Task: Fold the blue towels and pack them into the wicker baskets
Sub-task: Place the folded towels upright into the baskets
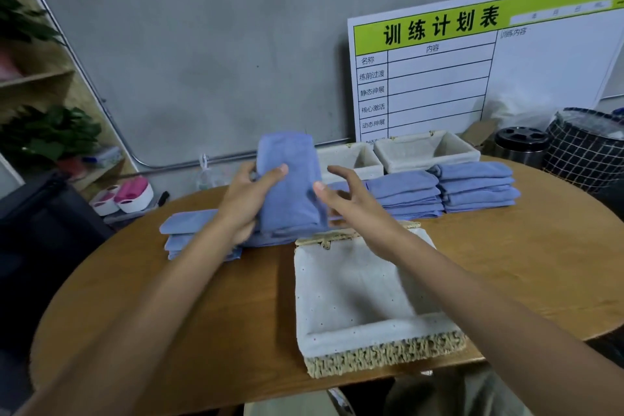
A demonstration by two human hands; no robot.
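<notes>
The left hand (248, 199) holds a folded towel (290, 182) upright above the counter (506, 263), thumb across its front and fingers behind, so its grip is closed on the cloth. Held on end like this, the towel seems ready to slide into the near basket (358, 334), which sits at the counter's front edge with its lined hollow facing up and nothing in it. The right hand (351, 199) hovers just beside the towel's right edge, fingers spread and holding nothing, probably to steady or take the bundle. Under the left hand, toward the counter's left edge, lie flatter towels (189, 226). Folded stacks (472, 189) line the back edge, within reach for packing. Two more baskets (425, 149) wait behind those stacks, against the wall.
</notes>
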